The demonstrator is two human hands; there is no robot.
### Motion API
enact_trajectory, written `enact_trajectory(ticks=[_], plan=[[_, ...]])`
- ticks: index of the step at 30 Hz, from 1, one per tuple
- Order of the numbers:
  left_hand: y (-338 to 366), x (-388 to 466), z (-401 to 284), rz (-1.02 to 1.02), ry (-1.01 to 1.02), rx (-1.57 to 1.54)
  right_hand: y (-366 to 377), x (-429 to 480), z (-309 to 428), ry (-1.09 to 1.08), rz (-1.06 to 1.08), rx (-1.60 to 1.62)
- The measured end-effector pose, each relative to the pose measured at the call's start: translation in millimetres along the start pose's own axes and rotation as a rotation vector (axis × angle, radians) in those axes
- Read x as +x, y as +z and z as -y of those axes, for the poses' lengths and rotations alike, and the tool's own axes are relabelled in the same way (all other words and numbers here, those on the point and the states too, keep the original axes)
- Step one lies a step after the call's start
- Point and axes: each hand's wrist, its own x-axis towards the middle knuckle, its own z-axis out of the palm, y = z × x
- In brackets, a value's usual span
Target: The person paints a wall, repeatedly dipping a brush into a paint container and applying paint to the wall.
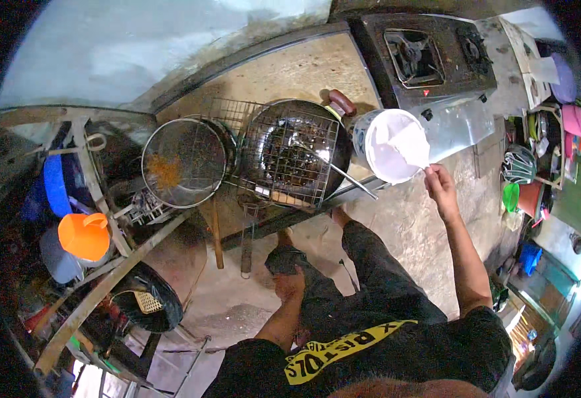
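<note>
At the rim of a white plastic bucket [376,166], the fingers of my right hand [442,194] pinch the edge of a white, glare-washed piece [407,142]. Whether it is a scoop or a sheet, I cannot tell. My left hand [290,286] hangs low by my dark trouser leg, its fingers partly lost against the cloth. Left of the bucket is a wok [258,132] holding dark, shiny liquid. A wire grill rack [315,196] lies across it, and a metal utensil handle [355,183] sticks out towards me.
A round mesh strainer [196,154] with orange crumbs rests left of the wok. A gas stove [449,59] stands at the back right. An orange plastic jug [84,238] sits by a wooden frame [101,276] at left. Shelves with coloured housewares [576,122] line the right.
</note>
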Motion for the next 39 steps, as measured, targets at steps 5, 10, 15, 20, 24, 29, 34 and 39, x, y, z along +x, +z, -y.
enact_trajectory(ticks=[5,10,15,20,24,29,34,39], plan=[[2,11,9,0.096,-0.012,0.001,29,3,46,-0.076,-0.028,0.058],[19,22,17,0.109,-0.006,0.023,114,37,99,-0.223,0.078,0.101],[-1,11,17,0.050,0.058,-0.052,222,122,94,-0.320,0.075,0.242],[17,25,27,0.069,0.042,-0.096,312,223,87,-0.527,-0.172,-0.108],[17,21,30,0.040,-0.006,-0.129,352,256,99,-0.518,-0.326,-0.221],[-31,8,20,0.166,-0.051,-0.213,391,262,123,-0.423,-0.480,-0.188],[16,28,37,0.061,-0.021,-0.149,472,193,146,-0.544,-0.196,-0.139],[8,25,32,0.050,-0.005,-0.091,469,185,147,-0.712,-0.016,-0.268]])
